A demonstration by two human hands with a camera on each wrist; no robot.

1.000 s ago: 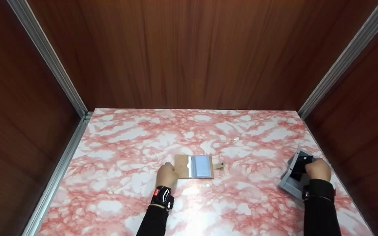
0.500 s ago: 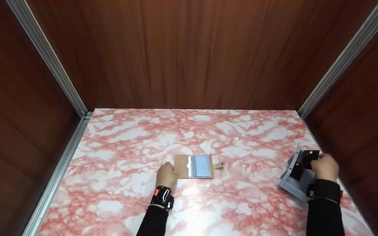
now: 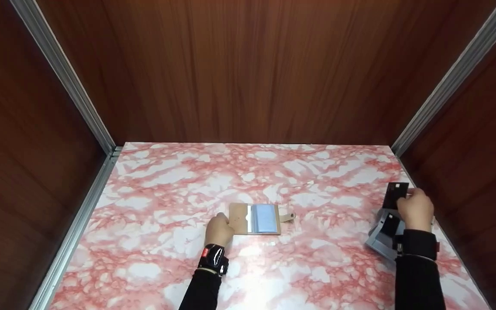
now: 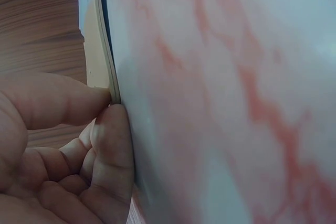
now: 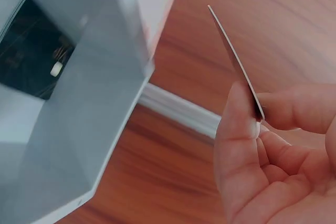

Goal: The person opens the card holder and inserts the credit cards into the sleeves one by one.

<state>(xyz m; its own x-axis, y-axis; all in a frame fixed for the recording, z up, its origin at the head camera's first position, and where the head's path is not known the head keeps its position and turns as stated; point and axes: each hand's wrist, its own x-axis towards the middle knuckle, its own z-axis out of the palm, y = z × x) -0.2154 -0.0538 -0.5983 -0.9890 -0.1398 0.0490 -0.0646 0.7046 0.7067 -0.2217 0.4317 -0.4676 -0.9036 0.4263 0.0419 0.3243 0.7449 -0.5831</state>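
A tan card holder (image 3: 238, 218) lies spread out on the table, showing clear bluish sleeves (image 3: 265, 218) and a strap with a snap (image 3: 287, 217). My left hand (image 3: 219, 230) pinches its left edge; in the left wrist view the thumb and a finger grip the cover (image 4: 100, 56). On the right, my right hand (image 3: 416, 210) pinches a black card (image 3: 395, 196) with a pale chip mark, above a grey box (image 3: 378, 243). Seen edge-on in the right wrist view, that card (image 5: 236, 59) is apart from the box. A second black card (image 3: 390, 224) lies inside the box.
The pink-and-white marbled table (image 3: 179, 172) carries these things. A brown wood-grain wall (image 3: 252, 73) stands behind it, with side walls left and right. Metal rails (image 3: 450, 82) run up the corners. The box sits near the table's right edge.
My right hand has come up out of the grey box with a black card, moving away from me and slightly left over the last half second. The left hand and card holder stay still.
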